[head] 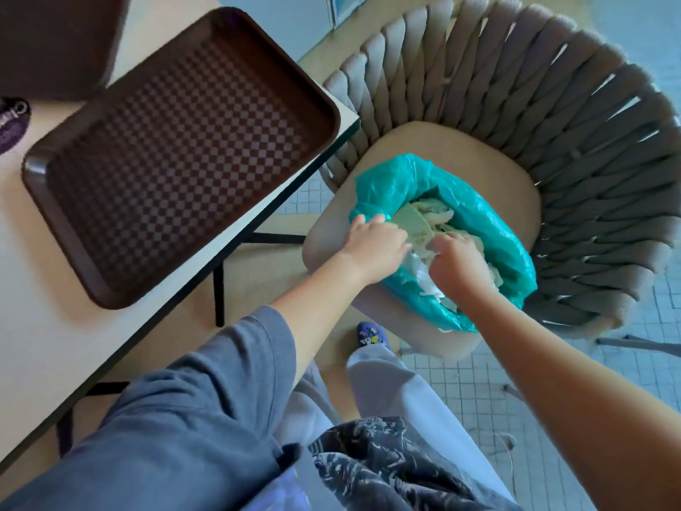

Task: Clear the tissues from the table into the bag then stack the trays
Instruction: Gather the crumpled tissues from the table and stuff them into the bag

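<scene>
We take the chair (423,160) as our landmark and go from left to right. Far to the left of the chair, on the table (44,344), we see two brown trays. The second tray (55,38) is at the top corner, and only a part of it is in view. The first tray (177,149) lies flat beside it, nearer to the chair, and has nothing in it. The two trays are side by side and not yet stacked. On the part of the table that we see, no tissues remain.

On the seat of the chair stands the green bag (490,230), and its mouth is open. Inside it lie the tissues (435,212) and a pale flat piece that we cannot name.

Our left hand (376,245) is at the left rim of the bag with the fingers curled over the plastic, so we judge that it holds the bag open. Our right hand (457,263) is inside the mouth, and its fingers are closed around a bunch of tissues.

We judge that the clearing is nearly done: the tissues are going into the bag now. What is left is to let go of them, turn back to the table, and put one tray on the other.
</scene>
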Action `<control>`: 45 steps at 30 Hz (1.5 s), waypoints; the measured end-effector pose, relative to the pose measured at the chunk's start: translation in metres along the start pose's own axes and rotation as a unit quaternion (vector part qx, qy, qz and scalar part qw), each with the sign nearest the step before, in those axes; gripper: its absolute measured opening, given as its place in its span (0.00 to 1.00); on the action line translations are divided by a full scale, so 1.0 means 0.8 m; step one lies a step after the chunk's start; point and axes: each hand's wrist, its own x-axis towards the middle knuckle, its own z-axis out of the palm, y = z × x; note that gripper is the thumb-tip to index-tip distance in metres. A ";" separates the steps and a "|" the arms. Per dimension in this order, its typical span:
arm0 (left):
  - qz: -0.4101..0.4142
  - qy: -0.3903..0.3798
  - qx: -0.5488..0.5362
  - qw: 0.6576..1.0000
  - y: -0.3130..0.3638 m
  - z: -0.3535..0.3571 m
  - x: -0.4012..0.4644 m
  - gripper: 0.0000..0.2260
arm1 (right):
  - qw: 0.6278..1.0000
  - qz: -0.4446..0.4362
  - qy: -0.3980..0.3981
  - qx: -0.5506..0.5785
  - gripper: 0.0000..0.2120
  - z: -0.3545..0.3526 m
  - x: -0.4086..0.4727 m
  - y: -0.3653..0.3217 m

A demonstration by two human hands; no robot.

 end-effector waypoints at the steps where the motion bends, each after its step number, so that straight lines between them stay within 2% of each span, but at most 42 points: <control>1: -0.010 0.019 -0.011 1.000 -0.008 -0.005 -0.009 0.14 | 1.000 -0.014 0.018 -0.002 0.20 -0.003 0.001 -0.011; 6: -0.048 0.147 -0.055 0.987 -0.064 -0.030 -0.063 0.13 | 0.991 -0.110 0.073 -0.018 0.17 -0.012 0.004 -0.088; 9: -0.070 0.227 -0.076 0.969 -0.099 -0.051 -0.099 0.12 | 0.978 -0.181 0.103 -0.014 0.21 -0.015 -0.001 -0.150; 16: -0.141 0.319 -0.079 0.934 -0.203 -0.079 -0.211 0.09 | 0.940 -0.312 0.133 -0.035 0.17 0.000 -0.025 -0.314; 26: -0.340 0.325 -0.107 0.876 -0.366 -0.043 -0.399 0.13 | 0.887 -0.455 0.050 -0.067 0.18 0.093 -0.089 -0.523; 34: -0.455 0.337 -0.146 0.811 -0.467 0.010 -0.523 0.17 | 0.848 -0.520 -0.032 -0.098 0.21 0.188 -0.139 -0.659; 39: -0.492 0.304 -0.154 0.801 -0.502 0.044 -0.563 0.17 | 0.833 -0.527 -0.105 -0.130 0.23 0.240 -0.149 -0.702; 45: -0.538 0.269 -0.187 0.777 -0.533 0.073 -0.596 0.18 | 0.789 -0.563 -0.183 -0.166 0.25 0.294 -0.153 -0.733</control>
